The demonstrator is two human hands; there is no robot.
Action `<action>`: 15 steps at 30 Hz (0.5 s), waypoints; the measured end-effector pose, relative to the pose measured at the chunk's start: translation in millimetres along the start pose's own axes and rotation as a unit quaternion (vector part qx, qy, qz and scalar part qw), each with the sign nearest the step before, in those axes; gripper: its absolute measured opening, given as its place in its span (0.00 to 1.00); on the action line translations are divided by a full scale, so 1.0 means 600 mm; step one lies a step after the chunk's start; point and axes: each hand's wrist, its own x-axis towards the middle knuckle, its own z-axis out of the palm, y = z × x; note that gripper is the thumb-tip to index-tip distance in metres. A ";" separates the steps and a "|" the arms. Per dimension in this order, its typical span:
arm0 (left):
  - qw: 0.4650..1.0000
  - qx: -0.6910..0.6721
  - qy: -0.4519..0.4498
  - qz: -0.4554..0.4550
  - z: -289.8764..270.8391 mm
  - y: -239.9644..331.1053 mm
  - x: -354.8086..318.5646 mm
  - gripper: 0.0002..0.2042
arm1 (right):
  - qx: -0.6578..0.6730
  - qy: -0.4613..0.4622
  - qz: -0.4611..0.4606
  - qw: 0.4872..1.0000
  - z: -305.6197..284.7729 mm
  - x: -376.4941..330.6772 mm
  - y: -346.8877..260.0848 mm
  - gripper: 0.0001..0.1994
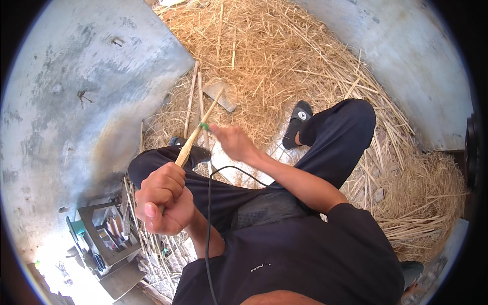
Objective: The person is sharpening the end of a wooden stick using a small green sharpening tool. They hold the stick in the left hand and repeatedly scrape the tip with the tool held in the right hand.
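My left hand is wrapped in a fist round the thick lower end of a pale, tapered bundle of straw-like stalks. The bundle slants up and away to a thin tip. Partway along it sits a green tie, whose material I cannot make out. At that spot the fingertips of my right hand are pinched together on the green tie, beside the bundle. The rest of the right hand's fingers are curled in.
Loose dry straw covers the floor ahead and to the right, with long stalks near my left foot. A flat grey piece lies there. A wooden box of small items stands at left. A black cable crosses my lap.
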 end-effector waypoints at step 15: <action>0.978 0.032 0.206 -0.004 -0.014 0.006 0.015 0.18 | -0.083 0.033 -0.012 0.996 0.011 0.025 -0.026 0.29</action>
